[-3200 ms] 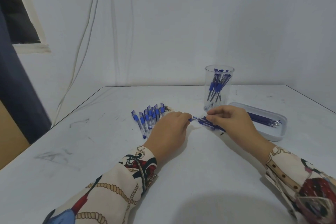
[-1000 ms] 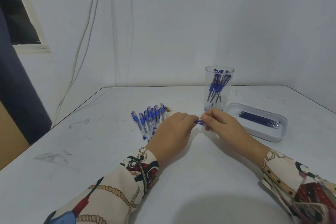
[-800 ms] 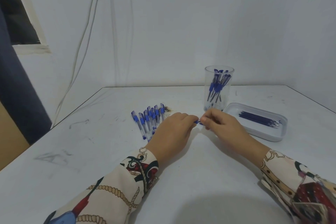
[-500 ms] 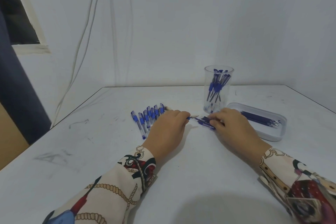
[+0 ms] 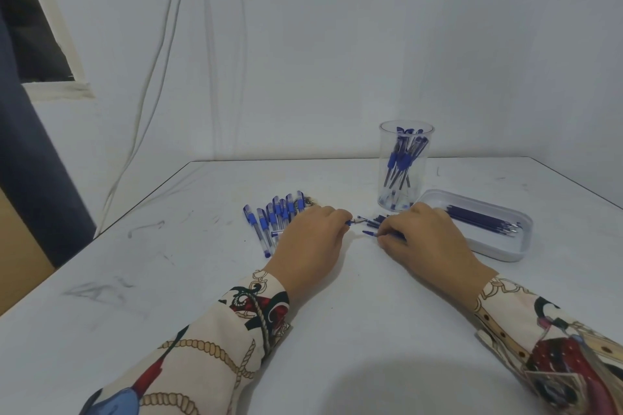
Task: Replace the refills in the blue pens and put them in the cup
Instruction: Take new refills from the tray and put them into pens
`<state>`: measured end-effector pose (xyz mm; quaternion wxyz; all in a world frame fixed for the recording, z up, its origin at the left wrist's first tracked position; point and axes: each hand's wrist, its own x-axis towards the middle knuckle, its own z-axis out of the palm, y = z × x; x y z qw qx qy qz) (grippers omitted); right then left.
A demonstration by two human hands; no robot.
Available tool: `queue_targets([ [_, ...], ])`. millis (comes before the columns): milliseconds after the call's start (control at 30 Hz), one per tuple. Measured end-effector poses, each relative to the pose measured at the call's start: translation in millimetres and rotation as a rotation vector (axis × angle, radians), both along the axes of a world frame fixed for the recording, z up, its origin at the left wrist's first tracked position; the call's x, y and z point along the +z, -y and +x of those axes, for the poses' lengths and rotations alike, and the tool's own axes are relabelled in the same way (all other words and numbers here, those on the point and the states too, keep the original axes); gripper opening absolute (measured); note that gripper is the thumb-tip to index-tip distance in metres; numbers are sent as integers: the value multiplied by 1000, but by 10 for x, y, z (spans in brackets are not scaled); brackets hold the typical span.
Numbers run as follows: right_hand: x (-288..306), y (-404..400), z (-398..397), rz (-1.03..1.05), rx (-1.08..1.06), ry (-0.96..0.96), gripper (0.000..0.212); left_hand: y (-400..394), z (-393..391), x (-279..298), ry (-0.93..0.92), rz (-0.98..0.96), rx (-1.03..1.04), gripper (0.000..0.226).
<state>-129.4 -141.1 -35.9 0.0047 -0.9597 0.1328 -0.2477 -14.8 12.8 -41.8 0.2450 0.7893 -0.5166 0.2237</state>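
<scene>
the white table (image 5: 337,330) carries everything, both forearms lying along it. beyond and to the right of the right hand (image 5: 424,239) sits a shallow white tray (image 5: 505,251) with dark blue refills (image 5: 478,221) lying loose in it; just beyond that hand's knuckles stands a clear plastic cup (image 5: 406,168), upright, already holding several blue pens. beyond and to the left of the left hand (image 5: 312,241) a row of blue pens (image 5: 273,221) lies side by side on the table, waiting.

between the two hands lies a small scatter of dark blue loose parts (image 5: 372,222) — too small to tell refills from barrel pieces. the left hand is curled, fingertips pinching a pen piece (image 5: 354,221) whose tip pokes out toward the right. the right hand is palm down, fingers curled over something thin and blue (image 5: 372,233) against the table; whether it truly grips it i cannot tell.

these parts should be very light, stiff and smooth — likely to roll or skid on the hard top. a refill is slender and would probably bend if pushed off-axis, so it is best pinched near the end going in and fed straight. the barrel is safest held at its ribbed blue grip, where fingers slip least.
</scene>
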Motion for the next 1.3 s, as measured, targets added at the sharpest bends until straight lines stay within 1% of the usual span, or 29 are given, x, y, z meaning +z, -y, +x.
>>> queue_targets([
  [67, 17, -15, -10, 47, 20, 82, 19, 0, 0, 4, 1, -2, 4, 26],
  [133, 24, -17, -10, 55, 44, 117, 19, 3, -6, 8, -2, 2, 6, 26],
  [400, 19, -34, 0, 118, 113, 156, 15, 0, -65, 34, -61, 75, -1, 27],
  [567, 35, -78, -34, 323, 181, 142, 15, 1, -93, 40, -234, 56, -25, 26],
  [633, 24, -80, -22, 396, 198, 130, 15, -3, -111, 27, -247, 76, -38, 24],
  [700, 25, -73, -11, 467, 196, 119, 21, 1, -114, 29, -255, 72, -49, 29],
  [767, 30, -52, -9, 482, 188, 118, 24, 8, -97, 58, -231, 74, -34, 29],
  [833, 41, -40, -15, 469, 179, 131, 22, 18, -58, 86, -132, 92, -9, 25],
  [900, 45, -35, -21, 471, 183, 152, 20, 15, -35, 106, -49, 94, 16, 27],
  [1067, 43, -32, -21, 489, 187, 208, 19, 25, -80, 112, -113, 110, 11, 31],
  [1300, 15, -28, -27, 525, 227, 239, 20, 11, -121, 113, -100, 142, 22, 35],
])
